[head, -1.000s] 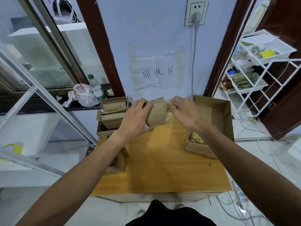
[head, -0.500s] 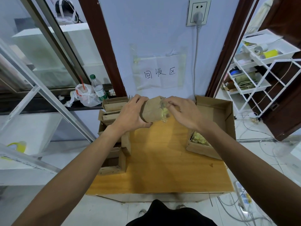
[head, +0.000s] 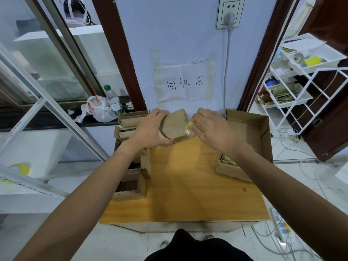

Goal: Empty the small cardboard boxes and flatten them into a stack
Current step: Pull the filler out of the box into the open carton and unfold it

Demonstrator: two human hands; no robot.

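My left hand (head: 150,130) grips a small brown cardboard box (head: 176,124), held in the air above the far edge of the wooden table (head: 184,185). My right hand (head: 211,129) pinches a yellowish clear plastic packet (head: 189,127) at the box's right end. Several more small cardboard boxes (head: 130,121) stand stacked along the table's left side, and one open box (head: 130,183) sits nearer to me. A larger open cardboard box (head: 246,129) on the right holds yellow packets (head: 228,160).
A wall with a paper sign (head: 185,82) and a plugged socket (head: 228,13) stands right behind the table. A water bottle (head: 114,100) and a plastic bag (head: 98,110) rest on the left ledge. A white wire rack (head: 305,81) stands at the right. Cables lie on the floor.
Both hands have lifted the small box slightly and turned it. The right hand's fingers have closed on the yellowish packet at the box's end.
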